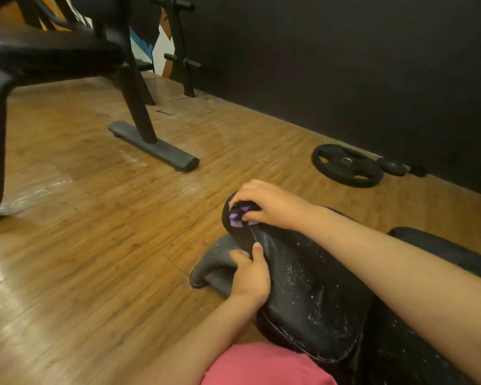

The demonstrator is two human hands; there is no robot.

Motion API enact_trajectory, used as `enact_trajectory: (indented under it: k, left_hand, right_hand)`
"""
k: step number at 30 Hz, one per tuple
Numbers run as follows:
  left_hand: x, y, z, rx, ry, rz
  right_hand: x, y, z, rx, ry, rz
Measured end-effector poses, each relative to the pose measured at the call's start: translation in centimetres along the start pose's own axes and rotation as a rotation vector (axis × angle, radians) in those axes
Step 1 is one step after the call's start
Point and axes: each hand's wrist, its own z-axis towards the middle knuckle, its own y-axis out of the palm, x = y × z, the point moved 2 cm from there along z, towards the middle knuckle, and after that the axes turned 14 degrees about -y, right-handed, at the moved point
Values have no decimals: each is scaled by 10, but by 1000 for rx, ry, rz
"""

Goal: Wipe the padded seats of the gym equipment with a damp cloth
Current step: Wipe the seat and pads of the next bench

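Under the right hand (270,204), at the far tip of the padded seat (311,287): purple cloth (238,218), fingers curled round it. Seat's long axis runs from those fingers back toward the body, and the speckled surface lies body-side, so the next stroke probably pulls back. Left hand (252,276) is nearer in, fingers gripping the seat's side edge.

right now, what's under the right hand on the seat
A bunched purple and black cloth, held by the right hand against the far end of the padded seat. The fingers cover most of it.
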Motion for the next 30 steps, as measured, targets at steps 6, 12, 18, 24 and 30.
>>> enact_trajectory:
  k: [6,12,18,24,30]
  left_hand:
    - [1,0,3,20,29,10]
    - [-3,2,6,41,10,35]
    - [-4,3,6,45,-25,114]
    - [-3,1,2,48,-20,110]
    - [-4,2,4,52,-15,100]
  right_hand:
    - [30,-6,44,119,102,24]
    - [4,-4,7,34,86,120]
    - [-10,-1,-31,12,66,121]
    - [34,-9,23,240,161,63]
    - [54,-1,6,343,276,343]
